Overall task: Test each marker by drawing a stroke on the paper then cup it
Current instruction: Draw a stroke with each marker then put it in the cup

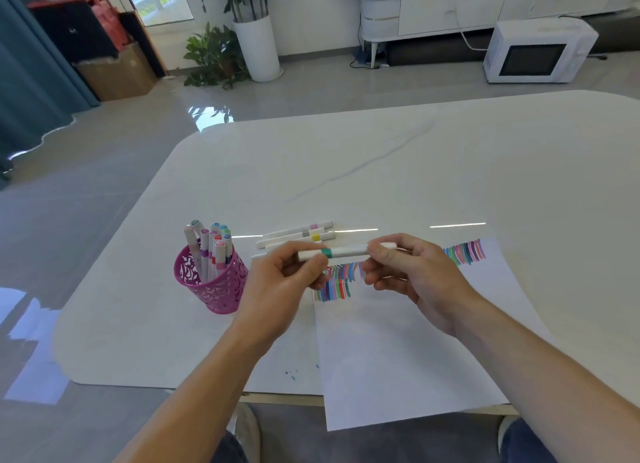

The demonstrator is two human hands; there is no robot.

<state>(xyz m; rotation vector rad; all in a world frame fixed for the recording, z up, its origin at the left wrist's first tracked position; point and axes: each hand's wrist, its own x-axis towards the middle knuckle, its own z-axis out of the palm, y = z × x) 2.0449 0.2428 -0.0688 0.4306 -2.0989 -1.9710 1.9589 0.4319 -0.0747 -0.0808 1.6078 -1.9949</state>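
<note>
1. Both hands are up over the worktop (pixel 346 168), and one white marker (pixel 346 252) with a teal band is stretched level between them, left to right.
2. The left hand (pixel 287 282) pinches the marker's left end, thumb in front right by the teal band, fingers curled behind it.
3. The right hand (pixel 412 275) grips the right part of the barrel, fingers wrapped over it, with the white tip end poking out just past the knuckles.
4. The marker is held in the air above the far left corner of the paper (pixel 398 352), clear of the sheet.
5. The paper lies on the near right of the worktop, its near edge hanging over the worktop's rim.
6. Rows of short coloured strokes (pixel 336 284) sit under the hands, and another band of strokes runs off to the right along the far edge.
7. On the left stands the pink mesh cup (pixel 214 286), upright, with a bunch of markers (pixel 211 248) standing in it, caps up.
8. Just beyond the hands, a few loose markers (pixel 301 234) lie flat on the worktop, side by side, between the cup and the paper.
9. A few small blue ink specks (pixel 291 376) mark the worktop near its front edge, left of the paper.
</note>
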